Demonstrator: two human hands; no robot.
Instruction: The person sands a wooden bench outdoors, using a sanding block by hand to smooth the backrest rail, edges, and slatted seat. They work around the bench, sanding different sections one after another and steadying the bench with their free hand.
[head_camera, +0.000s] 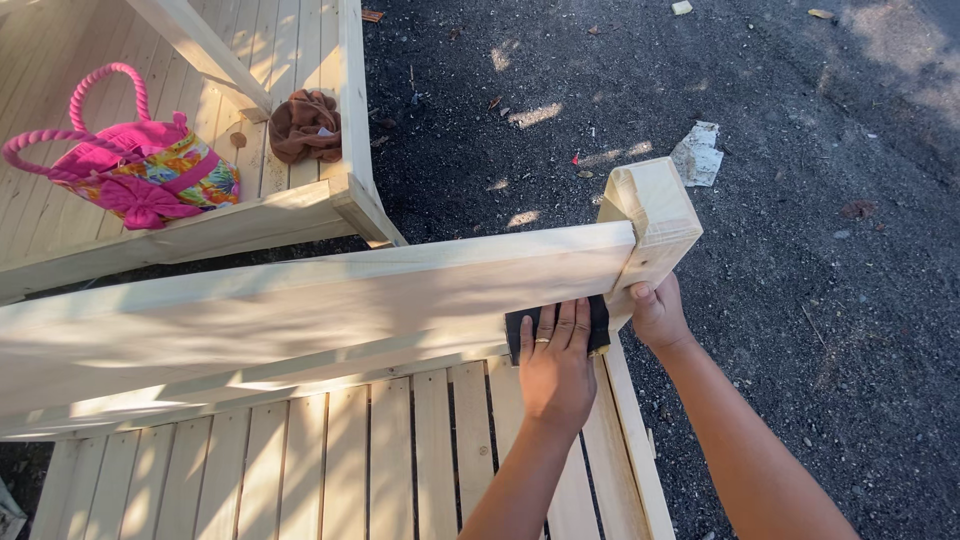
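With my left hand (556, 372) flat on the black sanding block (556, 325) and my right hand (657, 313) gripping the corner post (655, 215), I judge the block might skid off the rail (330, 300).

Both forearms are extending forward from the lower edge of the view, bare and angled up and to the left. The left hand (556, 372) is lying palm down, fingers together and pointing forward, pressing flat. The right hand (657, 314) is curling closed, knuckles outward, wrist slightly bent.
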